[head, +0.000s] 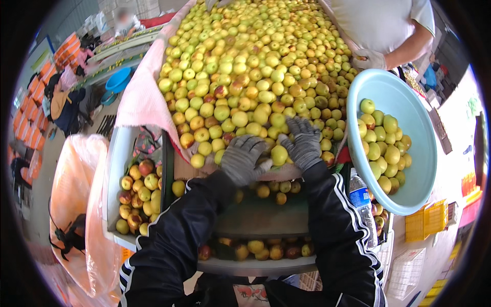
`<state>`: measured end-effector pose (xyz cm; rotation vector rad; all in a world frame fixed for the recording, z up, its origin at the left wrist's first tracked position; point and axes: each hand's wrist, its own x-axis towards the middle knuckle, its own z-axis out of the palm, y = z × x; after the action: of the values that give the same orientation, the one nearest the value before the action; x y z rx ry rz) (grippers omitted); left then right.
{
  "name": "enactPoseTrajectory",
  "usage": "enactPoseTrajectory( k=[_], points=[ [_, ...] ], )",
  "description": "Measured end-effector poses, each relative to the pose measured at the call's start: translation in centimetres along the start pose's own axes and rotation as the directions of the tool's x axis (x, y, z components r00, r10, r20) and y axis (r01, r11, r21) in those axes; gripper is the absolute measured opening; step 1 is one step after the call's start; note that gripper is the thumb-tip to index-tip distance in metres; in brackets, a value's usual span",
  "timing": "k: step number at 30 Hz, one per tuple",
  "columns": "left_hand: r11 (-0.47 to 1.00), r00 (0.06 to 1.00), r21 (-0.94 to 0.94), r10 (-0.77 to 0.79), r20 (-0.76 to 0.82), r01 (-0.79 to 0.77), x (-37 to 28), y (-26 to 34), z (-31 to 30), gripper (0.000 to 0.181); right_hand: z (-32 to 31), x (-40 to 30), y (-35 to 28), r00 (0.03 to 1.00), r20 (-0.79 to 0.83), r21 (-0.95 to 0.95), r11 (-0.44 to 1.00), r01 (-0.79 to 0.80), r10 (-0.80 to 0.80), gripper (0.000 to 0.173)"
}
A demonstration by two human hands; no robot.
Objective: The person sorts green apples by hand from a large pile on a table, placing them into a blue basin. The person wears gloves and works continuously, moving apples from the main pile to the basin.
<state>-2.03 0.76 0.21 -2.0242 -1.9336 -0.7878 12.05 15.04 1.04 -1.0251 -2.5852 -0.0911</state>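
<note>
A large heap of yellow-green jujubes (pixel 249 76), some with reddish-brown patches, slopes down before me on a pink cloth (pixel 142 96). Both my hands wear grey knit gloves and rest at the heap's front edge. My left hand (pixel 243 159) is curled with its back up, and what lies under its fingers is hidden. My right hand (pixel 303 142) has its fingers spread over the fruit, the thumb apart from them. Between the two hands sits one larger yellow-green jujube (pixel 279 155), close to the right thumb.
A light-blue basin (pixel 418 115) of jujubes tilts at the right, above a plastic bottle (pixel 362 207). On the left, a white bin (pixel 115 192) holds redder jujubes beside an orange plastic bag (pixel 73 172). Across the heap, a gloved co-worker's hand (pixel 369 59) is near. A tray (pixel 257 264) lies below my arms.
</note>
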Motion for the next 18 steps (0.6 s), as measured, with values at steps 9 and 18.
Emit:
enactPoseTrajectory(
  k=[9, 18],
  points=[
    [0.987, 0.962, 0.152, 0.088, -0.259, -0.049, 0.6, 0.4, -0.6, 0.050, -1.5, -0.3, -0.8, 0.995, 0.098, 0.105, 0.994, -0.017, 0.006, 0.056],
    [0.989, 0.992, 0.116, -0.079, -0.101, 0.090, 1.4, 0.8, 0.3, 0.046, -0.8, -0.6, -0.5, 0.968, -0.174, 0.157, 0.975, -0.156, 0.182, 0.055]
  ],
)
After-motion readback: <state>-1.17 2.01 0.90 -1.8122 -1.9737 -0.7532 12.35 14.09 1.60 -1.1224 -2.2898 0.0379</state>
